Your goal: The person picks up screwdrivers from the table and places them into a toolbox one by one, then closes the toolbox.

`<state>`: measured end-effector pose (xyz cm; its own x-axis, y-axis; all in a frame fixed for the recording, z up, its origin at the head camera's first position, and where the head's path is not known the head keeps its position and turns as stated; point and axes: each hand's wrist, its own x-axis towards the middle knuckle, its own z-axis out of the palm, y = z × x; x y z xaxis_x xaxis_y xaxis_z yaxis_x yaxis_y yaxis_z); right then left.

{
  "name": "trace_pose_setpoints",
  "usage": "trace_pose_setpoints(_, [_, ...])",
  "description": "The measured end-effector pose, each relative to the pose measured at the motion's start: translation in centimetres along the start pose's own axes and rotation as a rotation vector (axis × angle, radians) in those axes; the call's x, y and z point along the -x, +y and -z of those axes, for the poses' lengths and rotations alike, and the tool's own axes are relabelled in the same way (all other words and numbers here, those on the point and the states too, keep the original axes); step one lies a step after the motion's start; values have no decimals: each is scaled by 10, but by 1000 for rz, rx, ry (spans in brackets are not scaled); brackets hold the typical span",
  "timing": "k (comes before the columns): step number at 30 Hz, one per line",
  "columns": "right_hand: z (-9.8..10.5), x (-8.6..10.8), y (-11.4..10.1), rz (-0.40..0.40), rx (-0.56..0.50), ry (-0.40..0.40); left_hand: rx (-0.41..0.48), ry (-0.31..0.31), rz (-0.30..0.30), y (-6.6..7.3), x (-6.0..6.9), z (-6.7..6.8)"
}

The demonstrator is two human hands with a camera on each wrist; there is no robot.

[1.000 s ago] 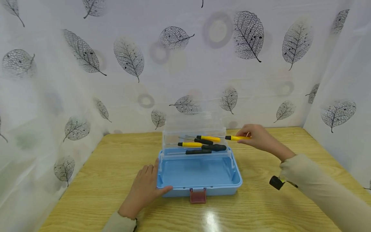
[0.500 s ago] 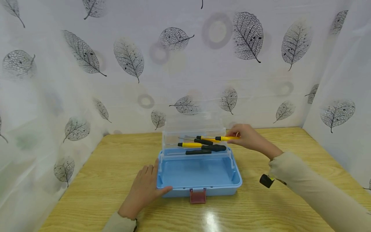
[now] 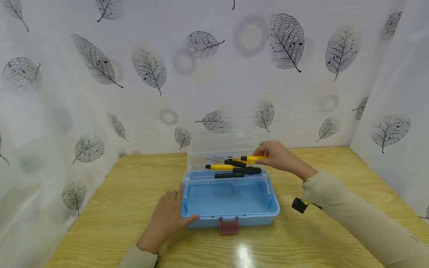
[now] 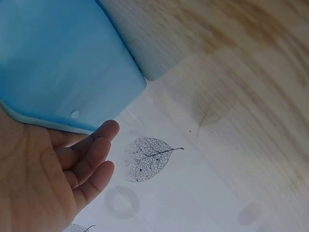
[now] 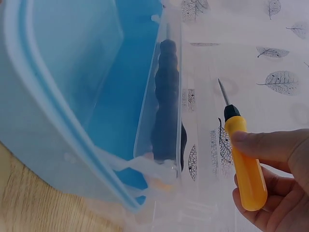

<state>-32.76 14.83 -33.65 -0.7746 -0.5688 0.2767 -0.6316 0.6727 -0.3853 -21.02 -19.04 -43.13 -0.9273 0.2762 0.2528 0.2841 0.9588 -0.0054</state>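
Note:
My right hand pinches the yellow handle of a screwdriver between thumb and fingers. Its black collar and thin metal shaft point left over the right part of a clear tray. In that tray lie several screwdrivers: a yellow one, a thick black one and slimmer black ones, partly overlapping. The tray is raised at the back of an open blue toolbox. My left hand rests along the box's left side, thumb at the front rim, fingers fairly straight.
A reddish-brown latch hangs down at the box front. The transparent lid stands up behind the tray. Beneath is a wood-grain table, with leaf-patterned curtains at the back and sides.
My right hand has moved left with the yellow screwdriver, bringing it from the tray's right edge to over the screwdrivers there. The left hand and the toolbox have stayed put.

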Motion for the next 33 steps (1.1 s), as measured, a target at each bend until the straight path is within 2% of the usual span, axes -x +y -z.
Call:
trace_pose_setpoints(9, [-6,-12,-9,28,14,-19,7,5,7,-2,0,-3])
trace_pose_setpoints(15, [-13,-20,-13,50,-18,-26,1,18,1,-3,0,-3])
trace_pose_setpoints(25, [-24,-30,-25,68,-35,-59,10,0,7,-1,0,-2])
trace_pose_setpoints(33, [-31,-38,-30,93,-39,-85,7,24,-3,-2,0,-3])
